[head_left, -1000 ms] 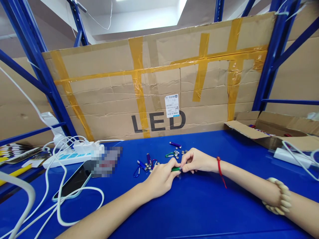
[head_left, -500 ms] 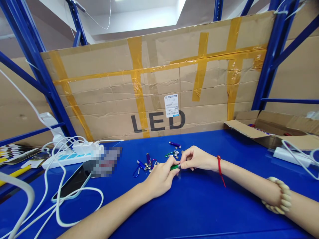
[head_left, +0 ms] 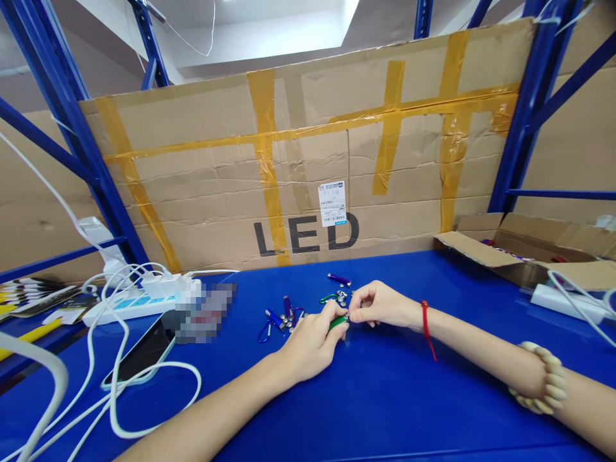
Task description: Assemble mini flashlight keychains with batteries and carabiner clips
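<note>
My left hand [head_left: 310, 343] rests on the blue table [head_left: 385, 398] with its fingers closed around a small green keychain flashlight [head_left: 338, 321]. My right hand [head_left: 380, 305] meets it from the right, fingertips pinched at the flashlight's end; what they pinch is too small to make out. Just behind my hands lie several small blue and purple keychain flashlights [head_left: 283, 313], a green carabiner clip [head_left: 327, 299], a purple flashlight [head_left: 339, 279] and a scatter of silver button cells [head_left: 341, 296]. A red string circles my right wrist, and a bead bracelet sits further up that forearm.
A taped cardboard sheet marked LED [head_left: 308, 173] stands behind the table. At left lie a phone [head_left: 144, 350], a white power strip [head_left: 139, 301] and looping white cables [head_left: 115, 385]. An open cardboard box [head_left: 529, 250] and another white power strip [head_left: 563, 301] sit at right. Blue rack posts frame both sides.
My hands have shifted slightly and the green flashlight has tilted up a little; my right fingers have moved to its right end. Nothing else on the table moved.
</note>
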`<act>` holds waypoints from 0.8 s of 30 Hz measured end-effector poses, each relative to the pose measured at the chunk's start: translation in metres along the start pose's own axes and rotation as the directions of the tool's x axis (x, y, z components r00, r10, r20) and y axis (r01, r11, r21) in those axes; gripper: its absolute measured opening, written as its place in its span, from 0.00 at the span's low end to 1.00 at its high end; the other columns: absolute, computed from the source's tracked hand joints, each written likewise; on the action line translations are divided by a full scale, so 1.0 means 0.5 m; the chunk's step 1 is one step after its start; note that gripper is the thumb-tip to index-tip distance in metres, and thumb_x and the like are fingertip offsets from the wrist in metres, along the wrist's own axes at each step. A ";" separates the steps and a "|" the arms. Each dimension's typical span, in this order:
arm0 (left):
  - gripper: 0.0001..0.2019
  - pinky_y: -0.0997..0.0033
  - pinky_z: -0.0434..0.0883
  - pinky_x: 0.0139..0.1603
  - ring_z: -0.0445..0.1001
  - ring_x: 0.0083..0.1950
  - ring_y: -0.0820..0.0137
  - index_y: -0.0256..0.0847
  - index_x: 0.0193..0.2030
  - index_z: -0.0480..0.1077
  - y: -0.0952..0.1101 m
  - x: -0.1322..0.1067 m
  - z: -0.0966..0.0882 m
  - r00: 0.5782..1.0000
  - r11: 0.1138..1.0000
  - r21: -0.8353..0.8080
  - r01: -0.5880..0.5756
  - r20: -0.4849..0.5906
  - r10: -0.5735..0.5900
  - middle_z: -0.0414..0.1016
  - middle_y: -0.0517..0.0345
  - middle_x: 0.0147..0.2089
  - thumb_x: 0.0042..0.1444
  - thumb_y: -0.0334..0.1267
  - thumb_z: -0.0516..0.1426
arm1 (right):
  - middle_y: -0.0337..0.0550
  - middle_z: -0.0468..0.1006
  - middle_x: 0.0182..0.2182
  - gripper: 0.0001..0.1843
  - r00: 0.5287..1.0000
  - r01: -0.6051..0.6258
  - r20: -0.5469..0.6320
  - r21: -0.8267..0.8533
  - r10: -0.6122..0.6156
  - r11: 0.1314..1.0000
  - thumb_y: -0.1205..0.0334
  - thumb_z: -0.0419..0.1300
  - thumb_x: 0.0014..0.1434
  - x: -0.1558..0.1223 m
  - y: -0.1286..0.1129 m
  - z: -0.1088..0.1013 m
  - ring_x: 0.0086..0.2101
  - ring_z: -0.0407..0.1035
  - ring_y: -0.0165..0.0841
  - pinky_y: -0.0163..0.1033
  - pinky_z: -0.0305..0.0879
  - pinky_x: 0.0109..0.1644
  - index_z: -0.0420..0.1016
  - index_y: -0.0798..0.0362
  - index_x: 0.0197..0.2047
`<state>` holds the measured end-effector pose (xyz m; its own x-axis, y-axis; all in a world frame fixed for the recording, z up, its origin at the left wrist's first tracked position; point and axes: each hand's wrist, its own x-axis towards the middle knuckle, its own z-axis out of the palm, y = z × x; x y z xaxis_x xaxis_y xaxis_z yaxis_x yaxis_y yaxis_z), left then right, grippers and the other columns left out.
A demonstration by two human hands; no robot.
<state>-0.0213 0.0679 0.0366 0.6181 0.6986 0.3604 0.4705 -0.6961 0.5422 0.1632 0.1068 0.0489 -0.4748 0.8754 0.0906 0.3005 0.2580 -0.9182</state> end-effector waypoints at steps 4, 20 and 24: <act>0.04 0.75 0.62 0.36 0.70 0.32 0.72 0.43 0.38 0.57 0.002 0.001 -0.002 1.000 1.000 0.006 0.018 -0.006 -0.018 0.70 0.63 0.32 0.61 0.35 0.44 | 0.35 0.67 0.13 0.20 1.000 -0.005 -0.015 0.000 0.005 1.000 0.49 0.67 0.35 0.002 0.002 0.000 0.14 0.58 0.21 0.27 0.50 0.17 0.73 0.59 0.22; 0.07 0.75 0.64 0.34 0.70 0.31 0.72 0.44 0.40 0.61 -0.004 0.005 0.004 0.990 0.996 0.042 0.078 -0.123 -0.072 0.71 0.63 0.30 0.60 0.38 0.44 | 0.34 0.66 0.13 0.22 0.996 0.013 -0.083 0.025 -0.010 1.000 0.46 0.67 0.35 0.001 -0.002 0.003 0.14 0.58 0.22 0.27 0.52 0.17 0.73 0.58 0.24; 0.08 0.74 0.64 0.34 0.70 0.31 0.71 0.44 0.42 0.62 -0.002 0.006 0.003 0.986 0.994 0.028 0.101 -0.138 -0.097 0.70 0.63 0.29 0.60 0.39 0.44 | 0.36 0.68 0.15 0.22 0.996 0.003 -0.093 0.046 0.001 0.999 0.46 0.66 0.36 -0.001 -0.005 0.005 0.15 0.59 0.22 0.27 0.51 0.16 0.73 0.58 0.26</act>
<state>-0.0188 0.0703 0.0361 0.4768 0.7786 0.4079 0.5483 -0.6262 0.5544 0.1608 0.1047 0.0499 -0.3951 0.9101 0.1251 0.2604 0.2415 -0.9348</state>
